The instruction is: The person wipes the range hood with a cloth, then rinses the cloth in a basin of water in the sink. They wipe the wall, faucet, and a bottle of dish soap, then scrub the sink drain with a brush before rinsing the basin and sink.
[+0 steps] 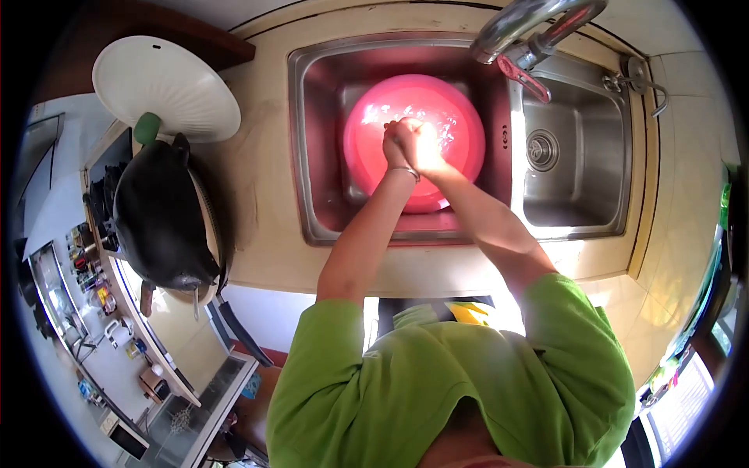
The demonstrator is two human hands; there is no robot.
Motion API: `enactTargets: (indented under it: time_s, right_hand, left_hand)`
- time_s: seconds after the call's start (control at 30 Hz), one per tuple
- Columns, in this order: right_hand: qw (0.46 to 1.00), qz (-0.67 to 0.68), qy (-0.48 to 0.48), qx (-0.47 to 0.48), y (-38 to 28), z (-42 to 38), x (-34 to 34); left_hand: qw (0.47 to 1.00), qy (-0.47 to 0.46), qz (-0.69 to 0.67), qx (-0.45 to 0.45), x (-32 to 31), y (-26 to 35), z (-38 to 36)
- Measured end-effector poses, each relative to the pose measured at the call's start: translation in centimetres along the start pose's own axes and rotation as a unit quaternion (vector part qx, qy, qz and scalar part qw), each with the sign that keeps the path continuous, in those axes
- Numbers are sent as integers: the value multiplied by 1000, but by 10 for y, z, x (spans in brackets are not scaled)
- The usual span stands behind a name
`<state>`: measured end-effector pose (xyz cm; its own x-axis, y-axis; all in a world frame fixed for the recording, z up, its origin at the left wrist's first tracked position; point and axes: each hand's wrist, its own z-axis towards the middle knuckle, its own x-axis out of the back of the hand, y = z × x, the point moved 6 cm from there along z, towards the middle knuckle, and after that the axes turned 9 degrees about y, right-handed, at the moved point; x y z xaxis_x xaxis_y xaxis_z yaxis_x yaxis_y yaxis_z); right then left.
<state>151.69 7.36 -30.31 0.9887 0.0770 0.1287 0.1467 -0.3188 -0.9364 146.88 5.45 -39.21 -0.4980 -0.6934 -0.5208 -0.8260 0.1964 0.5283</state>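
Both hands are pressed together above a round pink basin [363, 168], which holds rippling water and stands in the large steel sink bowl [320, 210]. My left hand [395, 147], with a thin bracelet at its wrist, is closed against my right hand [422, 148]. Bright light washes out much of the right hand, whose fingers are folded in with the left ones. Anything between the palms is hidden.
A chrome faucet [511, 35] with a red-pink handle [524, 79] arches over the sink's divider. To the right lies a smaller sink bowl [577, 175] with a drain. On the left counter are a black wok [160, 222] and a white lid [168, 90] with a green knob.
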Motion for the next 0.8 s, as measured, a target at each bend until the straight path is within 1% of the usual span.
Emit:
enactTargets:
  time_s: [0.03, 0.07, 0.1, 0.13, 0.17, 0.2, 0.23, 0.27, 0.3, 0.33, 0.37, 0.4, 0.43, 0.5, 0.53, 0.57, 0.6, 0.63, 0.67, 0.73, 0.77, 0.8]
  right_hand:
    - [1000, 1, -3, 1, 2, 6, 1]
    - [993, 79, 10, -92, 17, 18, 4]
    - [970, 157, 24, -182, 30, 25, 5]
    - [935, 283, 20, -211, 34, 29, 2]
    - [922, 324, -37, -207, 23, 27, 7]
    - [903, 365, -42, -224, 17, 25, 14]
    - [880, 406, -47, -240, 11, 21, 20]
    - [884, 412, -108, -193, 3, 21, 23]
    - [882, 417, -131, -174, -9, 17, 29]
    - [892, 386, -173, -161, -19, 13, 31]
    - [899, 353, -215, -148, -35, 7, 33]
    - [919, 319, -202, -112, -43, 3, 39]
    - [919, 320, -205, -109, -46, 2, 42]
    - [937, 283, -197, -60, -55, 3, 52]
    - [931, 286, -216, -61, -61, 2, 55]
    - [931, 287, -218, -59, -62, 4, 59]
    - [935, 260, -239, -33, -65, 5, 62]
    - [938, 232, -259, -8, -67, 4, 63]
    - [936, 234, -262, -5, -69, 4, 62]
    - [921, 258, -286, -53, -67, -2, 57]
    - [912, 270, -299, -76, -68, -5, 55]
    - [899, 285, -324, -79, -72, -11, 55]
  left_hand:
    - [999, 29, 29, -5, 3, 0, 3]
    - [996, 63, 67, -4, 6, 4, 3]
    - [986, 114, 122, 28, 0, 15, -9]
    - [986, 81, 140, 28, -15, 30, -23]
    - [986, 49, 156, 27, -25, 41, -36]
    - [994, -64, 89, -16, -34, 47, -37]
    - [985, -158, 69, 31, -34, 48, -40]
    - [975, -189, 120, -9, -45, 61, -55]
    - [960, -216, 171, -49, -55, 72, -70]
    - [960, -214, 172, -55, -51, 76, -71]
    - [948, -203, 231, -81, -48, 79, -70]
    - [932, -192, 288, -106, -46, 82, -69]
    - [931, -192, 289, -110, -44, 85, -69]
    - [930, -191, 306, -66, -53, 90, -81]
    - [930, -191, 307, -68, -59, 95, -90]
    - [957, -170, 233, -22, -65, 99, -99]
    - [977, -147, 156, 24, -67, 99, -105]
    - [977, -145, 157, 20, -66, 100, -105]
    - [976, -145, 165, 1, -64, 100, -102]
    - [974, -143, 173, -19, -61, 95, -94]
    - [980, -129, 133, -68, -62, 101, -91]
    - [982, -114, 92, -116, -61, 107, -90]
